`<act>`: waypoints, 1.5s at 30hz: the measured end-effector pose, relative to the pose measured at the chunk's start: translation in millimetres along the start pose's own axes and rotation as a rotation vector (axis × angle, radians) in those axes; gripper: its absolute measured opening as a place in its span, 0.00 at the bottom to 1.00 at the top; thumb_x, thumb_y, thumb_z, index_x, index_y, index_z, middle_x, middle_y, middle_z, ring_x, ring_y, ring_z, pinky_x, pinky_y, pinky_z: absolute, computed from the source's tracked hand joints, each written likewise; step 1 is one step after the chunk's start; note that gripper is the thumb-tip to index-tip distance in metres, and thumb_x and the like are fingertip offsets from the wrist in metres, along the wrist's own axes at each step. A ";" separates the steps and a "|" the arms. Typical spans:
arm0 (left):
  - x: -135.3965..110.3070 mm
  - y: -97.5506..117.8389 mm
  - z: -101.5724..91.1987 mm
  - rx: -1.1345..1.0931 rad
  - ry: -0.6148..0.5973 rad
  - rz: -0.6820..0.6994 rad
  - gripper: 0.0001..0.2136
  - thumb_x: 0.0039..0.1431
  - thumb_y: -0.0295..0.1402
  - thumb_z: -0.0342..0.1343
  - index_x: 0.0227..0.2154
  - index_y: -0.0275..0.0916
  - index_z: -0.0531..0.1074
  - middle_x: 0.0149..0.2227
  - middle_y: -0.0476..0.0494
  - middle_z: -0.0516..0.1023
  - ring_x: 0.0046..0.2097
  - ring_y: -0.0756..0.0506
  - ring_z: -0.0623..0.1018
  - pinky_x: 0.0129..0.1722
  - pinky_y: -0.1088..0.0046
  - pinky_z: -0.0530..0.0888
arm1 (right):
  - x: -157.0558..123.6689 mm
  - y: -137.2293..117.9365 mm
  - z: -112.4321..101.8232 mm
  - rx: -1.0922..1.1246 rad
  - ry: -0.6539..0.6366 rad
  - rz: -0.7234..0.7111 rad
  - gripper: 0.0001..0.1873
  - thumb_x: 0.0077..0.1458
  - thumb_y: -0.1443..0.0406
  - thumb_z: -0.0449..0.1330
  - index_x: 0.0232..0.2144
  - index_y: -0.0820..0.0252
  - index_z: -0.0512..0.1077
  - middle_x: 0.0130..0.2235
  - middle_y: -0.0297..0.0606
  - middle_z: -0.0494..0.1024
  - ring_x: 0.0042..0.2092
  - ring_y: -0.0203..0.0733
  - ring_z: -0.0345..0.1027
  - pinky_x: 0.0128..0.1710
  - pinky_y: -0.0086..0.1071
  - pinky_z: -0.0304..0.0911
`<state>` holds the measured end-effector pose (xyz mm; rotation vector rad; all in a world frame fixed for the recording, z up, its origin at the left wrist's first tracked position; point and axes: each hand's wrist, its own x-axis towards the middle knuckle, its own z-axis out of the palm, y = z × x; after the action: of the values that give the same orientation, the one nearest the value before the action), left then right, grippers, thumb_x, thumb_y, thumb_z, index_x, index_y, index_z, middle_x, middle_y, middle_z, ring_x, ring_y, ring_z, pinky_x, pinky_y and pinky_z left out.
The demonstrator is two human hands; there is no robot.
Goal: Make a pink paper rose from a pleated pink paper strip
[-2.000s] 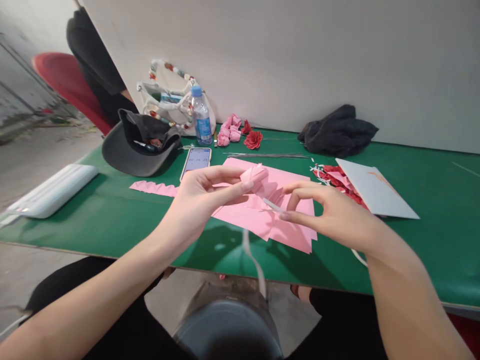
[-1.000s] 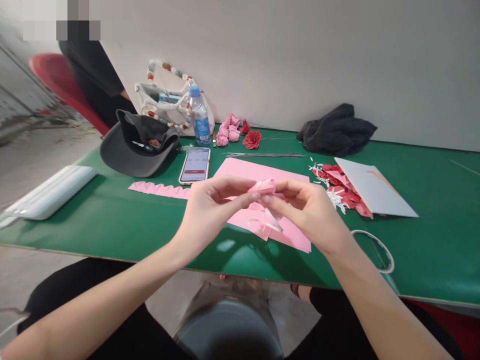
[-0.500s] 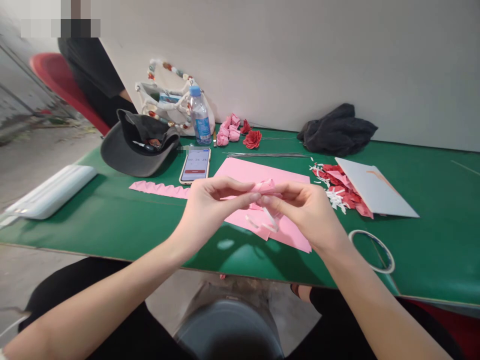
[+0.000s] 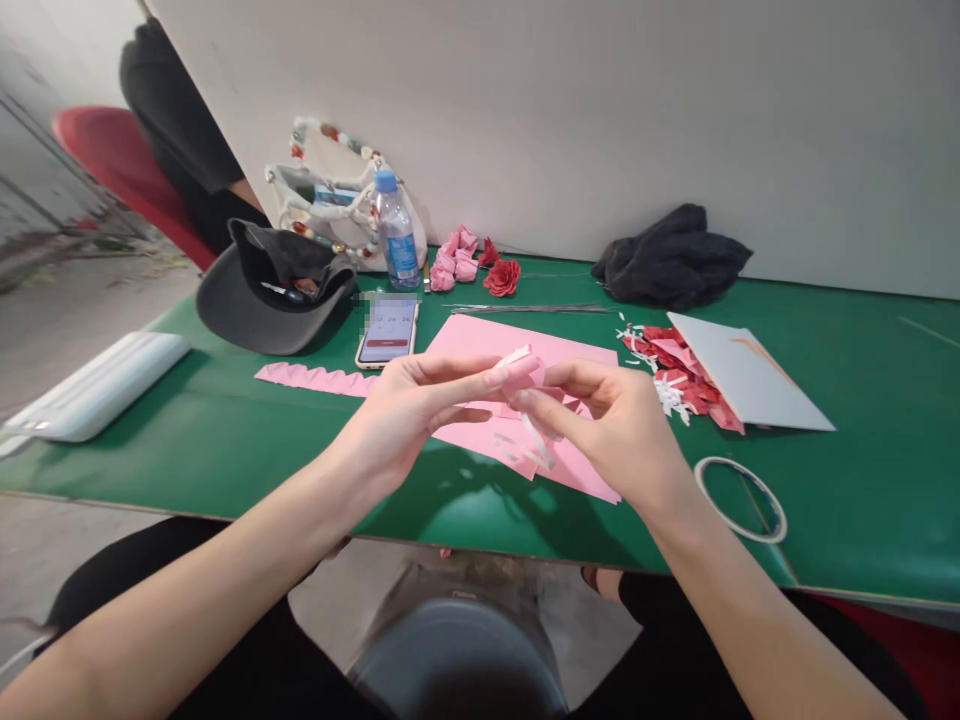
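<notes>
Between my fingertips is a rolled piece of pink crepe-like paper (image 4: 525,370), with white tape strips hanging below it. My left hand (image 4: 420,400) pinches its left side between thumb and fingers. On the other side, my right hand (image 4: 611,410) has its thumb and index finger closed on the paper. Under both hands lie flat pink paper sheets (image 4: 480,335), partly hidden by the fingers. A pink strip with a wavy edge (image 4: 315,378) extends leftward from behind my left hand.
Behind are pink and red paper flowers (image 4: 502,278), thin wires (image 4: 525,309), a water bottle (image 4: 397,240) and a phone (image 4: 388,335). A cap (image 4: 274,290) sits left. Paper scraps (image 4: 690,380), a white card (image 4: 750,370) and a tape roll (image 4: 780,525) lie right. Beyond the partition a person's sleeve (image 4: 172,110) shows.
The pink rolled paper has turned upward in my fingers. My left fingers have straightened and shifted along it, while my right hand keeps nearly the same place.
</notes>
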<state>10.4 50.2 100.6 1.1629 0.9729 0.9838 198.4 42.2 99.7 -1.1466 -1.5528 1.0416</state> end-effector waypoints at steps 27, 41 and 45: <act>-4.5 -13.6 9.4 0.015 0.142 0.309 0.05 0.46 0.30 0.72 0.26 0.40 0.81 0.31 0.48 0.81 0.38 0.45 0.81 0.43 0.68 0.80 | 1.4 7.8 9.6 0.311 0.048 0.188 0.14 0.38 0.57 0.76 0.28 0.57 0.81 0.31 0.38 0.84 0.34 0.44 0.78 0.31 0.34 0.74; -6.7 -3.0 4.5 0.083 0.073 0.233 0.05 0.53 0.32 0.68 0.34 0.44 0.84 0.37 0.47 0.86 0.41 0.45 0.84 0.42 0.73 0.80 | 2.3 12.5 6.0 0.253 0.055 0.061 0.09 0.45 0.59 0.73 0.30 0.54 0.82 0.34 0.35 0.84 0.36 0.41 0.77 0.35 0.32 0.73; -6.0 -2.9 4.4 0.078 0.114 0.235 0.06 0.52 0.33 0.69 0.34 0.43 0.84 0.38 0.46 0.86 0.43 0.42 0.84 0.41 0.71 0.80 | 4.4 11.7 0.9 0.123 0.010 0.028 0.11 0.48 0.57 0.71 0.31 0.56 0.81 0.33 0.37 0.83 0.34 0.41 0.75 0.31 0.31 0.70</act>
<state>13.3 42.9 98.9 1.3193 0.9874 1.2188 199.2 48.9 89.1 -1.0898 -1.4483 1.1323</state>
